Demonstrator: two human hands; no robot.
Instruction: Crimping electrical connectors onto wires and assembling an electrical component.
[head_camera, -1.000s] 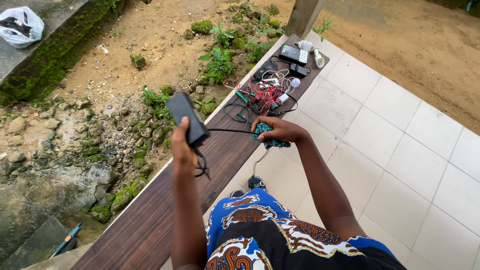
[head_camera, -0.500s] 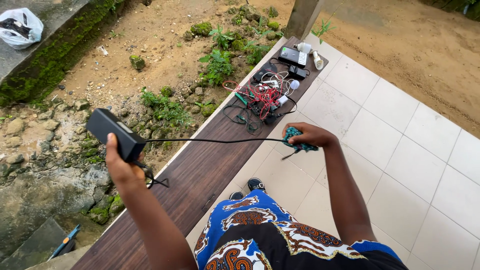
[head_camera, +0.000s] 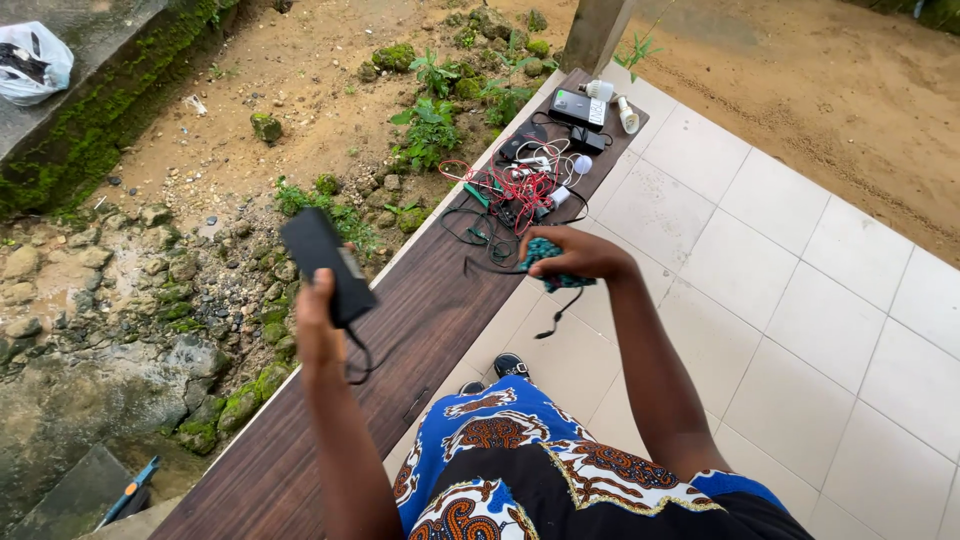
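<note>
1. The left hand (head_camera: 318, 325) has its fingers wrapped tightly round the lower end of a black power adapter (head_camera: 327, 264), the thumb lying along the near face.
2. The adapter is a smooth, matte, rectangular block. Its long axis runs from the palm up and to the left, so the free end points away from the person toward the stony ground (head_camera: 150, 290).
3. A thin black cord (head_camera: 358, 355) leaves the gripped end and loops loosely below the wrist.
4. The right hand (head_camera: 575, 253) is closed, knuckles up, over a bundled teal cloth (head_camera: 552, 268) with a knobbly, speckled surface; the cloth shows under and in front of the fingers.
5. A short black cord end (head_camera: 552, 318) dangles beneath that hand.
6. Both hands are raised above a long, dark wooden bench (head_camera: 400, 340) with visible grain.
7. Farther along the bench lies a tangle of red, white and black wires (head_camera: 520, 185), then a grey box-shaped device (head_camera: 577, 105) and two white bulbs (head_camera: 615, 103).
8. Pale glossy floor tiles (head_camera: 780, 280) lie to the right.
</note>
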